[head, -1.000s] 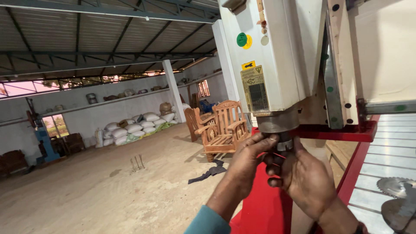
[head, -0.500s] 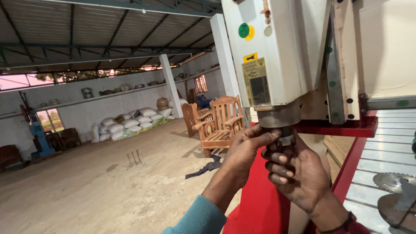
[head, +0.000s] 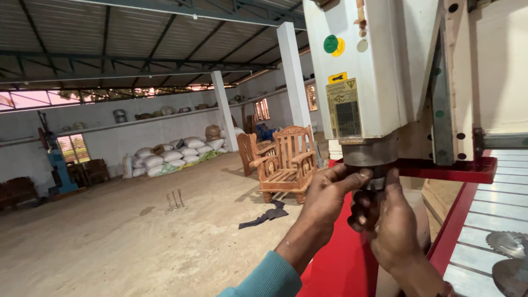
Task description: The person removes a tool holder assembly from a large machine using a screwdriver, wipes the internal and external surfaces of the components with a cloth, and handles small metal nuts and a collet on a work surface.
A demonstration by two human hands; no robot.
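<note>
A large white machine head (head: 379,60) hangs over a red frame (head: 445,168), with a grey metal spindle nose (head: 369,153) at its bottom. Both hands are up under that nose. My left hand (head: 324,195) reaches in from the left, thumb and fingers pressed against the spindle's lower end. My right hand (head: 388,220) wraps around the dark collet nut (head: 369,193) just below the spindle. Whether a tool sits between the fingers is hidden. A teal sleeve (head: 264,278) covers my left forearm.
Carved wooden chairs (head: 283,162) stand on the dirt floor beyond the machine, with a dark cloth (head: 264,215) lying in front. White sacks (head: 176,154) pile against the far wall. A slatted machine bed (head: 495,203) with round saw blades (head: 509,245) lies at right. White pillars (head: 294,74) rise behind.
The view has drifted slightly, so the machine head sits a little differently in frame. Both hands stay under the spindle, with the fingers shifting a little around its lower end.
</note>
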